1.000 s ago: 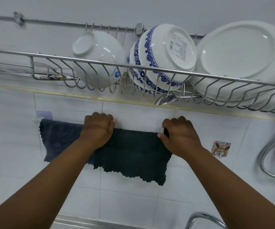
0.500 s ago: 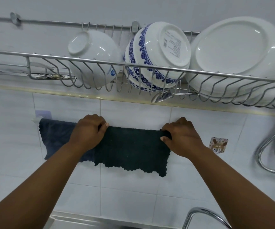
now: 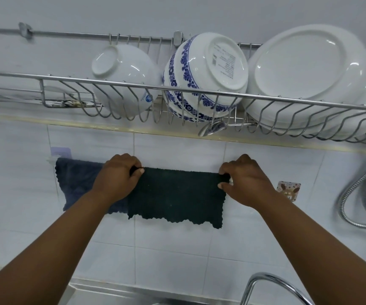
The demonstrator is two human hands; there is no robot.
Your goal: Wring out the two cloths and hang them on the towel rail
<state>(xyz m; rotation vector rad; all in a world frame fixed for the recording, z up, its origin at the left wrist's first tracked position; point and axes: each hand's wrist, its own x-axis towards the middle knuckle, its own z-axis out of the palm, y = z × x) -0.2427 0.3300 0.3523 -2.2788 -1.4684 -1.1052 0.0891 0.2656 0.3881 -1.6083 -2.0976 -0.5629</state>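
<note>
Two cloths hang side by side on the towel rail, which is hidden under them except for its left bracket (image 3: 53, 159). The dark blue cloth (image 3: 76, 183) hangs at the left. The dark green cloth (image 3: 175, 194) is draped to its right, spread flat against the tiled wall. My left hand (image 3: 117, 177) pinches the green cloth's top left corner and covers the blue cloth's right edge. My right hand (image 3: 244, 179) pinches the green cloth's top right corner.
A wire dish rack (image 3: 177, 91) hangs just above the cloths, holding a white bowl (image 3: 122, 71), a blue-patterned bowl (image 3: 206, 69) and large white plates (image 3: 309, 73). A spoon (image 3: 210, 128) pokes down from it. A shower hose (image 3: 358, 194) loops at right; tap (image 3: 267, 282) and sink edge (image 3: 111, 293) below.
Both hands have spread further apart along the rail, stretching the green cloth wider and flatter. The blue cloth has not moved.
</note>
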